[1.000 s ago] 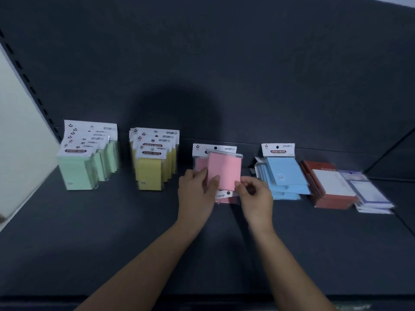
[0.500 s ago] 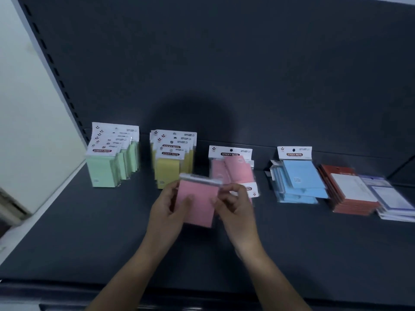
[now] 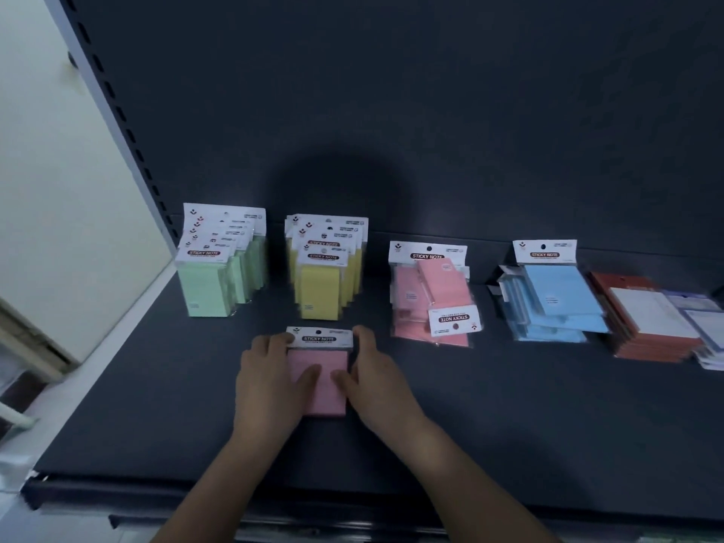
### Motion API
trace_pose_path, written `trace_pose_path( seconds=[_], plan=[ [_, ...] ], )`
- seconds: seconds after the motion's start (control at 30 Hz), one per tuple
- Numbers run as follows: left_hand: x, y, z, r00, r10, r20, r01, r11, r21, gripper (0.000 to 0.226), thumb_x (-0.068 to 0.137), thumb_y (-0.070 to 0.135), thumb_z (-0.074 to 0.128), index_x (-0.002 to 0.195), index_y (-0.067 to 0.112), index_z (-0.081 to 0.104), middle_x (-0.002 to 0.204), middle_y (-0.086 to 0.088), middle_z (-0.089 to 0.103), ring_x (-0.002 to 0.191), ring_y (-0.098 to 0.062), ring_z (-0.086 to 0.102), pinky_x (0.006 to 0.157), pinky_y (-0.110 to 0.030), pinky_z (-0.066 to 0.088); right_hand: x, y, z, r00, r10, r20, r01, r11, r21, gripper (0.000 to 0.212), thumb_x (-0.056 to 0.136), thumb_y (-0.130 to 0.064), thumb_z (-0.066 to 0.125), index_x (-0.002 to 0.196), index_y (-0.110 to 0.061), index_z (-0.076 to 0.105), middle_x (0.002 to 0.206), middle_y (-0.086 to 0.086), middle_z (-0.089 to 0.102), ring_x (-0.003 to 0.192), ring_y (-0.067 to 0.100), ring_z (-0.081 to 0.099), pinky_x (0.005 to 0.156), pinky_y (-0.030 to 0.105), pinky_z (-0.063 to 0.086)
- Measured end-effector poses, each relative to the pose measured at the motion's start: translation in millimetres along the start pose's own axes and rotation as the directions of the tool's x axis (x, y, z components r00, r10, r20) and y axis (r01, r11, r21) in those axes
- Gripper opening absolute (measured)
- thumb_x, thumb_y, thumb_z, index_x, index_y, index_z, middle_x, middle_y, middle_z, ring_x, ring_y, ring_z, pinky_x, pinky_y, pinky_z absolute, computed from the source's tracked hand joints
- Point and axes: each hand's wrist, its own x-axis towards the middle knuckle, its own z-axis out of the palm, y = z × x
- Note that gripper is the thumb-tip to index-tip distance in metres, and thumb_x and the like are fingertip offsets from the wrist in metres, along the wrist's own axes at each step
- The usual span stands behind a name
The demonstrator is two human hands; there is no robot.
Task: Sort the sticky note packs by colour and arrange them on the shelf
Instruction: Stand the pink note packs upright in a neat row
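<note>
Pink sticky note pack (image 3: 319, 376), white header, upright

Dim, cool light comes from behind the viewer, throwing a round soft shadow on the back panel (image 3: 470, 111); the wall (image 3: 58, 190) at left is brighter. Focus is soft, the yellow packs (image 3: 325, 276) smeared; the upright (image 3: 117, 111) and shelf (image 3: 509, 405) bow near the edges

Left of the slotted upright (image 3: 115, 111) I see a cream wall (image 3: 58, 182). Right of it stands a dark back panel (image 3: 489, 92) bearing a round shadow (image 3: 341, 190). Below it lies a pale pipe (image 3: 11, 416).
</note>
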Motion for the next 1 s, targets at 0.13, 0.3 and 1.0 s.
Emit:
trace_pose_path(
  seconds=[0.13, 0.3, 1.0],
  plan=[
    [3.3, 19.4, 5.0, 0.983, 0.165, -0.077, -0.163, 0.986, 0.032, 0.048, 0.073, 0.010, 0.073, 0.118, 0.010, 0.057, 0.125, -0.009, 0.050, 0.111, -0.030, 0.044, 0.086, -0.035, 0.033, -4.0, 7.9, -22.6, 0.972, -0.024, -0.234, 0.062, 0.986, 0.155, 0.038, 0.086, -0.010, 0.061, 0.121, -0.018, 0.051, 0.069, -0.012, 0.054, 0.064, -0.004, 0.052, 0.063, 0.011, 0.039],
    [7.1, 71.6, 26.6, 0.866, 0.499, -0.026, -0.498, 0.859, -0.116, 0.037, 0.078, 0.012, 0.066, 0.115, 0.012, 0.060, 0.112, -0.004, 0.063, 0.107, -0.025, 0.051, 0.089, -0.032, 0.035, -1.6, 46.6, -78.9, 0.665, 0.160, -0.729, -0.033, 0.982, 0.186, 0.028, 0.083, -0.013, 0.066, 0.110, -0.010, 0.060, 0.102, 0.003, 0.055, 0.096, 0.023, 0.050, 0.089, 0.042, 0.043],
    [0.1, 128.8, 56.1, 0.847, 0.528, -0.057, -0.508, 0.774, -0.379, 0.048, 0.082, 0.005, 0.064, 0.127, 0.007, 0.049, 0.133, -0.005, 0.048, 0.122, -0.013, 0.042, 0.100, -0.007, 0.027, -17.2, 62.2, -112.4, 0.710, 0.277, -0.648, 0.265, 0.747, 0.610, 0.025, 0.085, 0.002, 0.059, 0.073, -0.020, 0.057, 0.058, -0.013, 0.060, 0.053, 0.001, 0.052, 0.053, 0.013, 0.043]
  ],
)
